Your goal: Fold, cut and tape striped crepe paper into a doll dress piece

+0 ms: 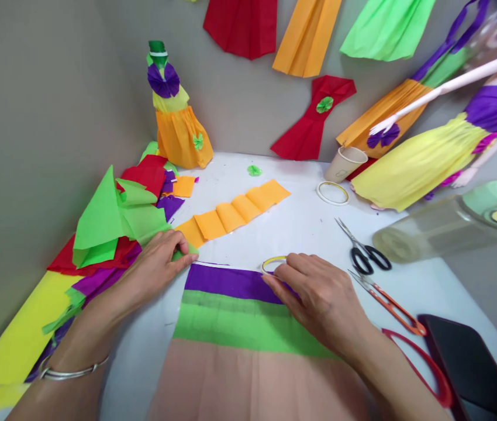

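Observation:
My left hand (154,272) rests at the edge of a pile of crepe paper, its fingers curled over a green crepe paper piece (185,252). My right hand (316,295) pinches a narrow tape roll (273,264) just above a striped crepe paper sheet (240,321). That sheet has purple, green and peach bands and lies on the white table (156,362) between my hands. A pleated orange crepe paper strip (231,211) lies beyond my fingers, apart from both hands.
Black-handled scissors (365,251), orange snips (386,304) and a black phone (468,362) lie to the right. Behind stand a paper cup (345,164), a second tape roll (332,193), a paper-dressed bottle (178,117) and a doll (415,164). Paper dresses hang on the grey wall (231,105).

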A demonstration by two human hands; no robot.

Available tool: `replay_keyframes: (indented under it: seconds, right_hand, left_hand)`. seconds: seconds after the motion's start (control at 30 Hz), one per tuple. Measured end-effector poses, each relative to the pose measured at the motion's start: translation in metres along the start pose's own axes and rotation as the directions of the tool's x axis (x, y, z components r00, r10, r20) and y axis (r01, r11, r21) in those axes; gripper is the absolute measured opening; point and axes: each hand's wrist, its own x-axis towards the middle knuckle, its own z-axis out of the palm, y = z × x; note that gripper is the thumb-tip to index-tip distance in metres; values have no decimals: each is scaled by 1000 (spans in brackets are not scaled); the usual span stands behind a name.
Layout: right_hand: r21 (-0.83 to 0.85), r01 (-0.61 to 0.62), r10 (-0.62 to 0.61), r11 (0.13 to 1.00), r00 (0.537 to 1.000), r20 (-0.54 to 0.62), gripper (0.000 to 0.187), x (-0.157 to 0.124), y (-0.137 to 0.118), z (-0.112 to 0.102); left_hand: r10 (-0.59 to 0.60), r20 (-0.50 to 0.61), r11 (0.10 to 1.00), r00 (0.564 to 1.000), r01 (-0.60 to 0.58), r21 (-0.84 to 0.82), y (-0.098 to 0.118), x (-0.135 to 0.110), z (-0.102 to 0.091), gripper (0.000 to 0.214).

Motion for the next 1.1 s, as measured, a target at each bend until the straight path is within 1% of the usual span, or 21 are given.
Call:
replay_keyframes:
  seconds: [0.13,0.23,0.37,0.53,0.67,0.83,0.97,1.1]
  right_hand:
    - [-13,-1,2,1000,1000,9,33,0,0,0]
    - [-17,-4,5,1000,1000,11,33,0,1,0]
    - [-11,6,-6,1000,1000,3,33,-1,1,1]
    - [-37,3,-3,999,1000,2,32,-1,1,3]
    - [-62,2,-1,998,1000,25,30,-2,2,4]
    - [-110,-5,12,994,998,58,29,-2,3,7]
    - [-147,-18,29,989,997,72,30,-2,2,7]
    - [-164,-59,75,985,993,91,26,-1,-1,5]
  left_hand:
    - [11,-21,997,1000,-9,74,3,0,6,29]
    - [11,-33,995,999,-7,97,3,-1,9,30]
    - [40,-30,992,999,-37,120,1,0,11,30]
    - [27,-25,992,999,-23,123,5,-1,10,28]
    - [28,-30,993,999,-25,116,8,-1,10,26]
    - [85,-43,990,995,-80,112,9,-2,12,20]
    - [179,-30,975,983,-173,142,17,-5,15,9]
    - [236,6,963,972,-235,130,21,-6,17,16]
